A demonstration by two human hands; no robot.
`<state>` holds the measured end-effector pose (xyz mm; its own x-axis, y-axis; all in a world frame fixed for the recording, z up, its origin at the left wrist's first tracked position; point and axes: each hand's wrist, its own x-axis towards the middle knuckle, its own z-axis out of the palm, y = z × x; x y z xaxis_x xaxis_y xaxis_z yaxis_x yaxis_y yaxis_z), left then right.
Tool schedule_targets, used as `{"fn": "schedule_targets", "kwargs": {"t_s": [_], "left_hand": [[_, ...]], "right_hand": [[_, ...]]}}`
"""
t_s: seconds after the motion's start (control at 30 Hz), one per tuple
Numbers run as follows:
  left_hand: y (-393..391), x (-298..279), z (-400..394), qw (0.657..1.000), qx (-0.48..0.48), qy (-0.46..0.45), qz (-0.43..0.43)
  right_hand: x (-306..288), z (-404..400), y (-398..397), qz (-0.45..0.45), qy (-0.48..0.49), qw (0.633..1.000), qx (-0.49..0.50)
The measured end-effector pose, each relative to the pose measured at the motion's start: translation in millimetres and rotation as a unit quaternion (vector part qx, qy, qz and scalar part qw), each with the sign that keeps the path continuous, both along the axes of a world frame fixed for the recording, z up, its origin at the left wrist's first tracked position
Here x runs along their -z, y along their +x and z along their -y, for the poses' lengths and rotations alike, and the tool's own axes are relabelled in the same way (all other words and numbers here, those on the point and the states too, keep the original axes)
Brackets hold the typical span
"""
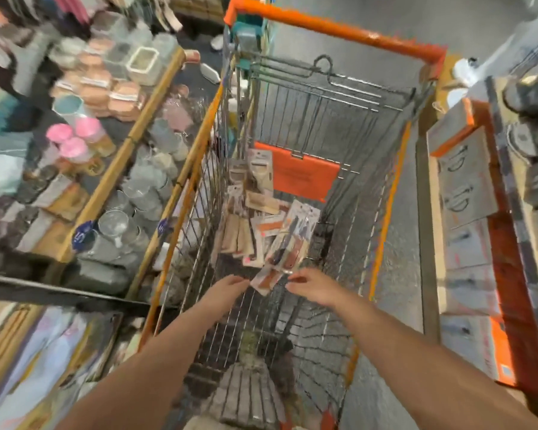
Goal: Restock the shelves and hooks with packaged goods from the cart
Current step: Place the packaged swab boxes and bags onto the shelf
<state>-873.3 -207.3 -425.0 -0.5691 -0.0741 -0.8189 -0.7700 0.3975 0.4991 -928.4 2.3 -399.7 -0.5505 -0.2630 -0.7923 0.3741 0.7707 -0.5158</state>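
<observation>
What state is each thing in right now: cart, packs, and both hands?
Cart: mostly empty, packs along its left side.
Child-seat flap: folded down.
Nearest pack: between both hands, fingers at its edges.
Left hand: reaching, touching the pack.
Right hand: reaching, grip unclear.

Only 1 view: head-worn wide-angle camera, looking forward and steeply down into wire cart [308,181] from its near end. Both forearms reach in from bottom edge. Cart fills centre, close below. Shelves of jars [84,88] curve along left edge, boxed stock [466,187] along right. Strong motion blur.
</observation>
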Motion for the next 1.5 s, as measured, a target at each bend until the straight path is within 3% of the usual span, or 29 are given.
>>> {"fn": "schedule_targets", "kwargs": {"t_s": [0.43, 0.6, 0.7, 0.77, 0.87, 1.0, 1.13, 1.23, 1.33, 1.4, 1.5], "left_hand": [[-77, 148, 23, 0.984, -0.150, 0.043, 0.090], [-89, 170, 8, 0.978, -0.189, 0.022, 0.082], [-94, 171, 0, 0.980, -0.188, 0.043, 0.045], [-100, 160, -6, 0.984, -0.167, 0.069, 0.010], [-120, 140, -13, 0.988, -0.129, 0.061, -0.061], [-161, 121, -21, 0.984, -0.100, 0.027, -0.144], [-197, 151, -24, 0.972, 0.109, -0.077, -0.193], [-205, 183, -23, 0.930, 0.272, -0.193, -0.156], [-202, 189, -23, 0.913, 0.297, -0.234, -0.155], [-201, 182, -26, 0.917, 0.300, -0.225, -0.133], [-192, 158, -32, 0.935, 0.281, -0.178, -0.120]], "right_hand": [[144, 12, -65, 0.081, 0.042, 0.962, 0.258], [194, 2, -117, 0.027, 0.047, 0.875, 0.482], [223, 6, -145, 0.017, 0.043, 0.859, 0.510], [240, 18, -152, 0.000, 0.005, 0.861, 0.508], [248, 29, -147, -0.033, 0.028, 0.869, 0.494], [240, 3, -110, -0.069, 0.068, 0.842, 0.531], [235, -22, -76, -0.067, 0.066, 0.824, 0.559], [227, -16, -77, -0.072, 0.053, 0.817, 0.569], [214, -10, -81, -0.100, 0.027, 0.813, 0.574], [212, -11, -72, -0.074, 0.007, 0.831, 0.551], [214, -12, -42, 0.026, -0.003, 0.892, 0.451]]}}
